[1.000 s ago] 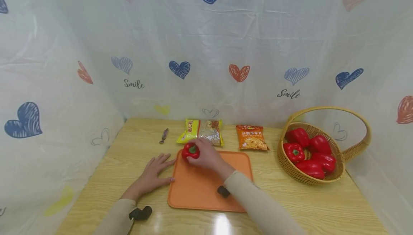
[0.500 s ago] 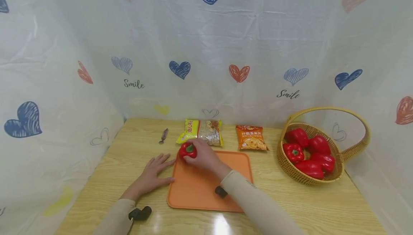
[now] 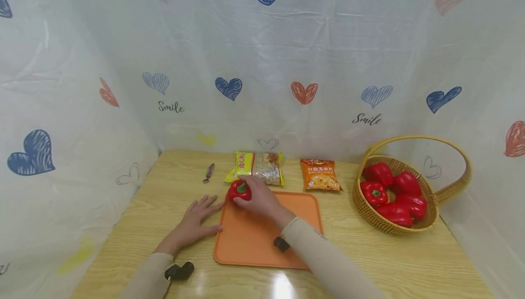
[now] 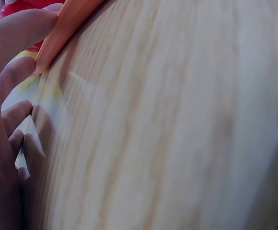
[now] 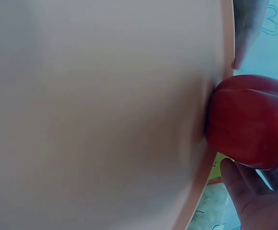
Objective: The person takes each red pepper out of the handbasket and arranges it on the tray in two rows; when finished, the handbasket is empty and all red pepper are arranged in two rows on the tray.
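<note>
A red bell pepper (image 3: 234, 192) with a green stem stands at the far left corner of an orange tray (image 3: 250, 244). My right hand (image 3: 262, 198) grips it from the right, with thumb and fingers around its sides. The right wrist view shows the pepper (image 5: 249, 120) against the tray's rim (image 5: 228, 43), fingers (image 5: 234, 184) curving round it. Flat beside the tray's left edge, my left hand (image 3: 194, 224) has its fingers spread. In the left wrist view, its thumb and index fingertips meet the orange rim (image 4: 64, 33).
Behind the tray lie a yellow-and-clear food packet (image 3: 264, 169) and an orange snack bag (image 3: 320, 175). A small wrapped candy (image 3: 208, 172) is at the back left. To the right stands a wicker basket (image 3: 369, 214) with a tall handle, holding several red peppers (image 3: 406, 183).
My right hand has shifted slightly to the left with the bell pepper, bringing it into the tray's corner. The left hand and the tray stay where they were.
</note>
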Demonstrator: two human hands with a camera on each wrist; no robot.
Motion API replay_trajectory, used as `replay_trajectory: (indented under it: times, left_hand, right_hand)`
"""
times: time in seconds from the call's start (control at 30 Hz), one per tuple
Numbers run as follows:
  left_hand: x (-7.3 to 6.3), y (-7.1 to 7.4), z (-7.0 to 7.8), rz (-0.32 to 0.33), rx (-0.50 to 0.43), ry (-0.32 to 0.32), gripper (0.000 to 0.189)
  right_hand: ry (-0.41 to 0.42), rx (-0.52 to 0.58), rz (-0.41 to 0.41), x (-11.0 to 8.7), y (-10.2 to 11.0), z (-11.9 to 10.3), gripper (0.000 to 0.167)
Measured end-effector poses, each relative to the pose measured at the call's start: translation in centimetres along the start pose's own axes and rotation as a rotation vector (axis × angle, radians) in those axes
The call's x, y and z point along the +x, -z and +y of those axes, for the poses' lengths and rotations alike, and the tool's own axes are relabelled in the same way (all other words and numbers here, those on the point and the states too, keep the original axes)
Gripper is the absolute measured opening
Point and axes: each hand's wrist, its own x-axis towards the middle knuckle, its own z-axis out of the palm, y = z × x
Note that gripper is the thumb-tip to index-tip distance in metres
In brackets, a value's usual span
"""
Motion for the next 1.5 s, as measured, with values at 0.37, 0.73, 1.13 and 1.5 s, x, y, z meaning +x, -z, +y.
replay_trajectory:
  times: [0.37,0.73,1.13,1.5]
  left_hand:
    - [0.1,0.0,0.2,-0.012,-0.003,0.021,0.071]
    - [-0.1,0.0,0.0,-0.003,0.011,0.024,0.07]
    - [0.0,-0.1,0.0,0.001,0.002,0.006,0.07]
    - [0.0,-0.2,-0.3,0.002,0.019,0.001,0.069]
  right_hand:
    - [0.0,-0.003,-0.008,-0.3,0.2,0.7,0.081]
    - [0.023,-0.012,0.0,-1.1,0.7,1.5,0.081]
    - [0.053,-0.023,0.017,-2.9,2.2,3.4,0.081]
    - [0.021,-0.008,0.03,-4.9,3.7,4.7,0.076]
